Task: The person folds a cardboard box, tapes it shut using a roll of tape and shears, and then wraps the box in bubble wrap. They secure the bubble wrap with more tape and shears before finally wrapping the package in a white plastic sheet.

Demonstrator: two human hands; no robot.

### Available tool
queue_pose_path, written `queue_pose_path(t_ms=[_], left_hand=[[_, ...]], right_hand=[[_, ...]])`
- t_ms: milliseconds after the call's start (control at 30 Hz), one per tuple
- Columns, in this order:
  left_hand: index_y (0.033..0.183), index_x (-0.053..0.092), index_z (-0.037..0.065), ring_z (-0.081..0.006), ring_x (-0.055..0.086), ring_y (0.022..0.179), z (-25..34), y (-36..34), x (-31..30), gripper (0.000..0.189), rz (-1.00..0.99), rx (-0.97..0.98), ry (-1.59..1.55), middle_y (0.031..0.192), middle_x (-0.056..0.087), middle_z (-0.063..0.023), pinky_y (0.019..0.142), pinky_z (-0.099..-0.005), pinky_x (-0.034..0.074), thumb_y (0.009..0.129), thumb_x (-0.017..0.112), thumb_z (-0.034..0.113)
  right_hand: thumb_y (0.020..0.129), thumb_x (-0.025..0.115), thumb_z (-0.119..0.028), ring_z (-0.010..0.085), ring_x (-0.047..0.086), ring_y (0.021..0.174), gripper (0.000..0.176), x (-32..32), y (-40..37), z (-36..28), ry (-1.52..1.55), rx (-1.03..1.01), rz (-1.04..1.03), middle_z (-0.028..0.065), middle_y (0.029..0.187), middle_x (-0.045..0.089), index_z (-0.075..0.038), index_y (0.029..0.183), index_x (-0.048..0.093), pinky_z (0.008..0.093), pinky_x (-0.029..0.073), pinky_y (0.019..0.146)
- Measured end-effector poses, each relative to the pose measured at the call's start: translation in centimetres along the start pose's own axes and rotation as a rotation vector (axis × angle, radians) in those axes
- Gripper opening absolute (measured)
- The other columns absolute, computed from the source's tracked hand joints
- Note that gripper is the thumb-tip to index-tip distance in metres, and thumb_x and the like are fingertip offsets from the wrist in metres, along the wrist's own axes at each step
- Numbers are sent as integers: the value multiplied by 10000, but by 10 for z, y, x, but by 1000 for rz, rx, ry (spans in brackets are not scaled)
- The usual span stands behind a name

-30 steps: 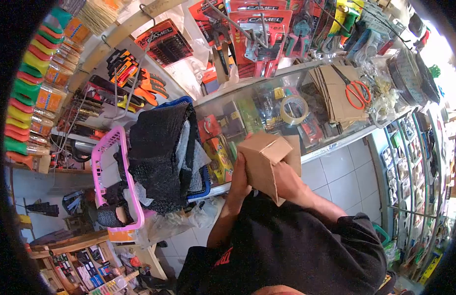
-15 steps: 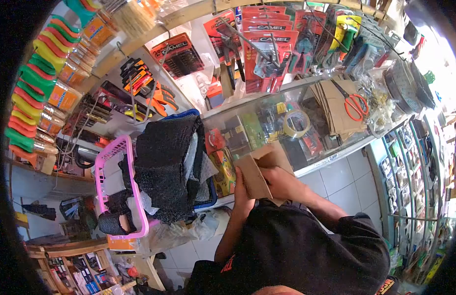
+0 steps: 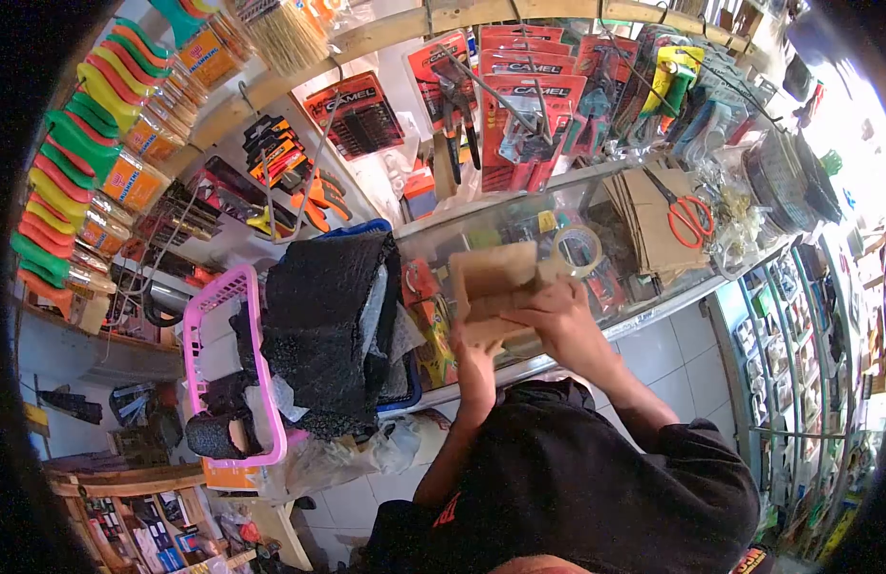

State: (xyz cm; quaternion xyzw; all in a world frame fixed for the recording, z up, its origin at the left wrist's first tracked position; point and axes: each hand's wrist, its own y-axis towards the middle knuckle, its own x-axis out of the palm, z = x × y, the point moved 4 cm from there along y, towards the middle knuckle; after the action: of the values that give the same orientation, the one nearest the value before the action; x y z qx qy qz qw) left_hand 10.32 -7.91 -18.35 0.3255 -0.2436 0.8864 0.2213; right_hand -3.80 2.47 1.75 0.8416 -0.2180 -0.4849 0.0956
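A small brown cardboard box (image 3: 495, 256) is held over the glass counter, its open side tilted toward me. My left hand (image 3: 476, 371) grips its lower left edge from below, with the thumb up along the side. At the lower right, my right hand (image 3: 563, 320) has its fingers bent over the box wall; some fingertips are blurred. Just behind the right hand, a roll of clear tape (image 3: 578, 251) lies on the counter. Farther right, orange-handled scissors (image 3: 689, 220) rest on a stack of flat cardboard pieces (image 3: 644, 225).
The glass counter (image 3: 605, 320) runs across in front of me. A pink basket (image 3: 277, 411) and a pile of black bubble wrap (image 3: 318, 306) stand at the left. Red-carded tools (image 3: 529, 115) hang behind the counter, and paintbrushes (image 3: 79, 153) hang at the far left.
The cardboard box has been lifted away from my body and tilted so its inside shows. My right hand has moved from inside the box's near part to its right edge.
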Motion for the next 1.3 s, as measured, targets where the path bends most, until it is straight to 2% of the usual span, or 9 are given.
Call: queue_pose_path(t_ms=[167, 433, 533, 700, 900, 1000, 1033, 1167, 1300], left_hand=[[1622, 285, 90, -309, 378, 1472, 76, -10, 31, 712, -91, 493, 546, 1661, 313, -135, 1150, -498, 377, 1066, 570, 432], [1523, 368, 17, -285, 494, 1336, 82, -6, 70, 699, -217, 469, 1146, 1457, 486, -173, 1117, -437, 412, 975, 740, 243], [1504, 395, 18, -275, 521, 1310, 88, 5, 65, 635, -236, 321, 914, 1421, 523, -170, 1092, -418, 441, 991, 712, 216], [1511, 433, 36, -263, 572, 1302, 84, 13, 20, 553, -33, 52, 548, 1508, 502, -129, 1068, -416, 484, 1072, 633, 307], [1405, 570, 77, -287, 592, 1270, 88, 9, 23, 362, -112, 503, 872, 1442, 539, -126, 988, -416, 534, 1080, 628, 226], [1282, 680, 85, -380, 549, 1336, 124, -11, 67, 242, -161, 1070, 1526, 1434, 558, -165, 1055, -489, 490, 1044, 652, 124], [1187, 744, 83, -414, 526, 1349, 125, -9, 69, 196, -228, 992, 1499, 1417, 584, -163, 1088, -533, 443, 1003, 676, 74], [1270, 726, 105, -366, 528, 1371, 124, -12, 97, 273, -413, 1032, 1659, 1472, 577, -90, 1114, -533, 423, 1004, 687, 151], [1483, 588, 144, -376, 518, 1390, 109, 4, 90, 445, -433, 860, 1871, 1564, 487, -141, 1114, -546, 421, 1046, 627, 212]], right_hand=[[798, 649, 25, 225, 620, 1147, 446, -2, -9, 24, -83, -47, -22, -4, 1070, 703, -203, 1147, 807, 572, 260, 1172], [831, 630, 35, 247, 612, 1221, 485, 31, -30, 28, -12, 40, -143, 28, 1173, 702, -209, 1217, 794, 614, 223, 1205], [841, 679, -35, 263, 589, 1243, 454, 39, -31, 30, 47, 45, -103, 65, 1188, 681, -214, 1245, 782, 648, 251, 1199], [773, 708, 16, 364, 577, 1217, 522, 41, -33, 33, 178, 9, -4, 129, 1205, 669, -155, 1261, 772, 490, 424, 1094], [752, 737, -10, 359, 568, 1232, 545, 43, -31, 33, 116, -17, -27, 129, 1209, 661, -129, 1284, 746, 500, 402, 1129], [817, 747, -103, 359, 567, 1239, 516, 39, -31, 25, 43, -15, -54, 126, 1221, 648, -134, 1331, 710, 553, 338, 1190], [853, 757, -176, 343, 563, 1253, 506, 39, -31, 23, 19, -6, -50, 113, 1217, 652, -152, 1354, 691, 591, 315, 1197], [942, 736, -330, 317, 549, 1293, 467, 39, -30, 16, -56, 22, -74, 80, 1235, 648, -176, 1377, 661, 656, 272, 1207], [891, 757, -199, 325, 561, 1232, 421, 55, -34, 28, -64, 28, -16, 73, 1161, 632, -183, 1310, 718, 554, 332, 1192]])
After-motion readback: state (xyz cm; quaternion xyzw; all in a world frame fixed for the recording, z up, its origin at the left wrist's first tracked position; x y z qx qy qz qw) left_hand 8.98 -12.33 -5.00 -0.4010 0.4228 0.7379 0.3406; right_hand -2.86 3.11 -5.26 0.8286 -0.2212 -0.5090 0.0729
